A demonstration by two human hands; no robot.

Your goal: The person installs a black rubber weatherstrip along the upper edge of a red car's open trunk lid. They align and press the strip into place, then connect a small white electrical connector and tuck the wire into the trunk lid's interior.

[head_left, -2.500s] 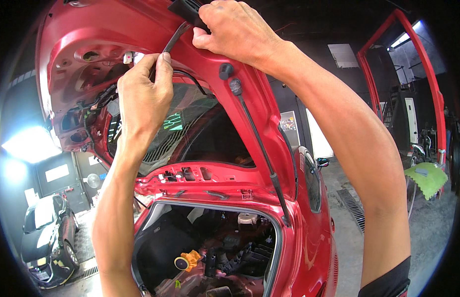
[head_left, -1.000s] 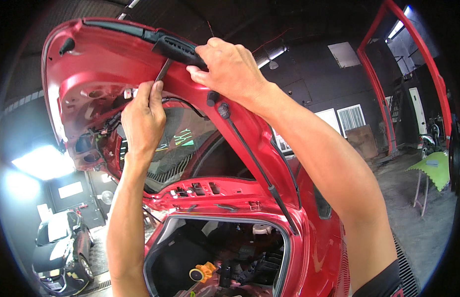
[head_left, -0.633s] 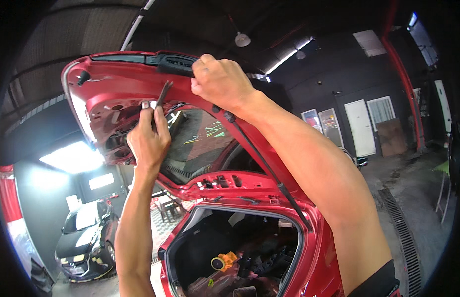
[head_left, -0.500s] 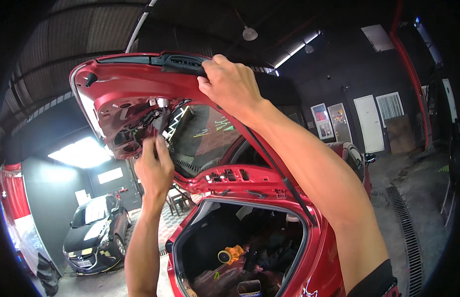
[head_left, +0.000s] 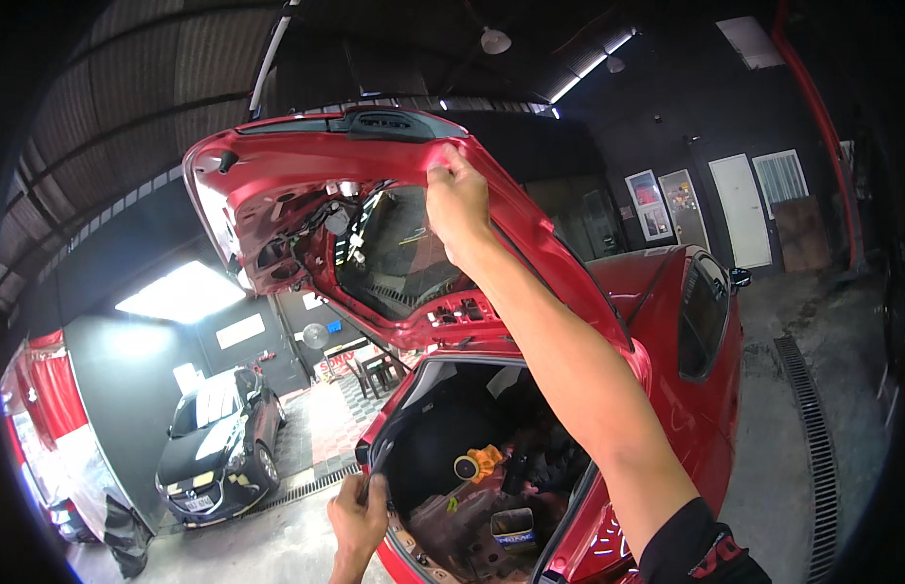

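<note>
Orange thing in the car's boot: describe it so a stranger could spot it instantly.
Find the red car with its tailgate raised, then look into the open boot. Up and right of the left hand sits a lumpy object with a dark, pale-rimmed disc at its left end. It is the only bright orange thing there.
</note>
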